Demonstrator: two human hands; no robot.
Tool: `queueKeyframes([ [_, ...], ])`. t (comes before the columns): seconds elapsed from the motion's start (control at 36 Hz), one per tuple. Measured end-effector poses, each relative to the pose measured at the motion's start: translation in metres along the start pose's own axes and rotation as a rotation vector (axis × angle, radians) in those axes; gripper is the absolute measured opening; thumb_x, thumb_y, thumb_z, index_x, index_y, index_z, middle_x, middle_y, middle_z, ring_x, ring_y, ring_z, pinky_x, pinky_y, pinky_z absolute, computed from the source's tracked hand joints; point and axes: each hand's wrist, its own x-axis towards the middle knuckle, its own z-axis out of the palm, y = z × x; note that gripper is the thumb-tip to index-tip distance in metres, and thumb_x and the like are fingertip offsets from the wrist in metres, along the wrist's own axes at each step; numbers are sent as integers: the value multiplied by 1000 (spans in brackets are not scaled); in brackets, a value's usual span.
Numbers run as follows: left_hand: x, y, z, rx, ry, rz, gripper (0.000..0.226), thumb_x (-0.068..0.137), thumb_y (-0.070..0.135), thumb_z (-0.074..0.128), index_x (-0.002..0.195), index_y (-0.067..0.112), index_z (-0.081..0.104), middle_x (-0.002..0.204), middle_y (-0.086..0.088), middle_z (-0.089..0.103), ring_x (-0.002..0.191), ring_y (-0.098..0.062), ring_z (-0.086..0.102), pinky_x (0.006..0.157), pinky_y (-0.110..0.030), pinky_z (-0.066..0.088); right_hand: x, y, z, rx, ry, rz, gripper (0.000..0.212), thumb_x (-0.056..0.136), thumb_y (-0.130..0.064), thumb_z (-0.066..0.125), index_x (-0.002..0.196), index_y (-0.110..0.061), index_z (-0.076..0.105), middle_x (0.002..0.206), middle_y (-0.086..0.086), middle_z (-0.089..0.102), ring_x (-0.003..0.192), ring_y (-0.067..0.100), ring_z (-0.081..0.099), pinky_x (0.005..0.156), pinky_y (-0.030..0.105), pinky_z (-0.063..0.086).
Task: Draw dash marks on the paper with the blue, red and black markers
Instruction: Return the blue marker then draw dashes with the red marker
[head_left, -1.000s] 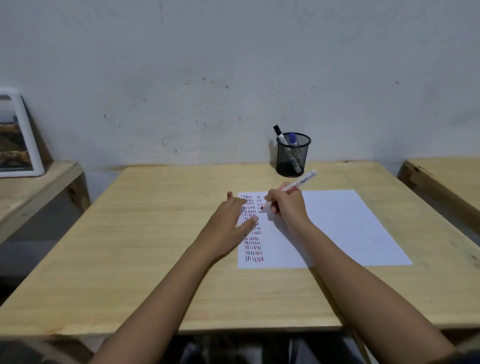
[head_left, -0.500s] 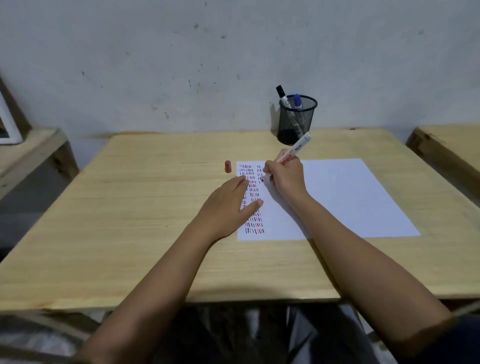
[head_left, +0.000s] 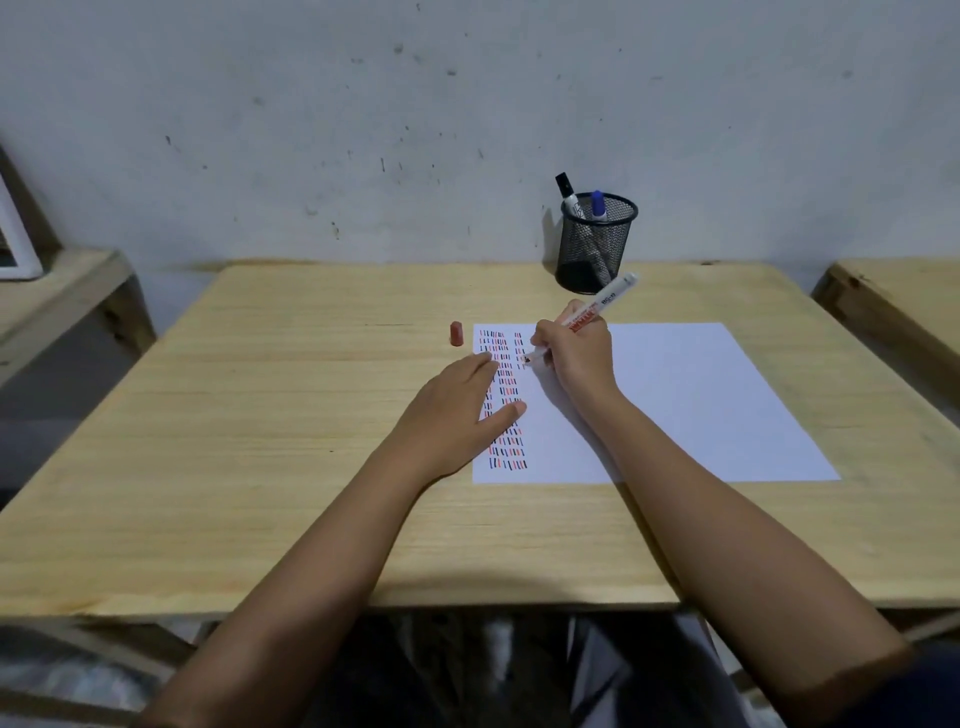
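Note:
A white sheet of paper (head_left: 691, 400) lies on the wooden table (head_left: 270, 447), with columns of short red, black and blue dashes along its left side. My right hand (head_left: 579, 358) grips the red marker (head_left: 597, 306), whose tip touches the paper in the second column near the top. My left hand (head_left: 457, 415) lies flat, fingers apart, on the paper's left edge over the dashes. The red cap (head_left: 456, 333) stands on the table just left of the sheet. The black marker (head_left: 567, 192) and the blue marker (head_left: 598, 204) stand in a black mesh cup (head_left: 592, 249).
The mesh cup stands at the table's far edge against a grey wall. A second wooden table (head_left: 904, 306) is at the right, and a lower wooden surface (head_left: 57, 291) with a white frame (head_left: 15, 244) at the left.
The view has tilted down, so the table sits lower in frame and the red cap has come into sight. My right hand has moved slightly down the second column with the marker.

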Motion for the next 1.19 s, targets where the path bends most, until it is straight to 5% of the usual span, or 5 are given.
queueKeyframes([
  [0.19,12,-4,-15,-385,271,-91,43,86,19,63,125,7,52,128,-2,43,117,-8,32,82,9,20,8,-3,-14,228,36,116,27,76,-4,69,62,-13,48,54,4,43,38,6,40,41,12,37],
  [0.39,47,-15,-30,-240,206,-268,46,89,24,54,132,8,48,128,-10,46,124,-26,42,101,-32,36,17,-25,-31,363,-53,85,27,75,0,71,62,-14,53,61,5,49,52,11,44,47,13,41],
  [0.67,58,16,-37,-913,440,-348,7,85,3,62,89,7,66,87,-5,71,84,-17,64,65,-16,49,11,-48,-41,661,-159,115,26,83,6,56,63,-9,57,68,9,69,53,11,60,53,13,53],
  [0.81,59,38,-37,-1400,384,-281,11,80,0,66,89,6,70,84,-3,76,92,-18,70,89,-26,52,7,-54,-43,641,-150,81,21,83,6,55,66,-7,58,66,9,67,50,9,57,51,13,52],
  [1.19,59,62,-45,-1434,196,-87,13,83,-2,62,94,2,68,80,-4,75,77,-11,71,76,-14,55,0,-66,-60,545,-246,56,7,84,4,53,83,4,60,65,9,59,47,7,52,46,12,46],
])
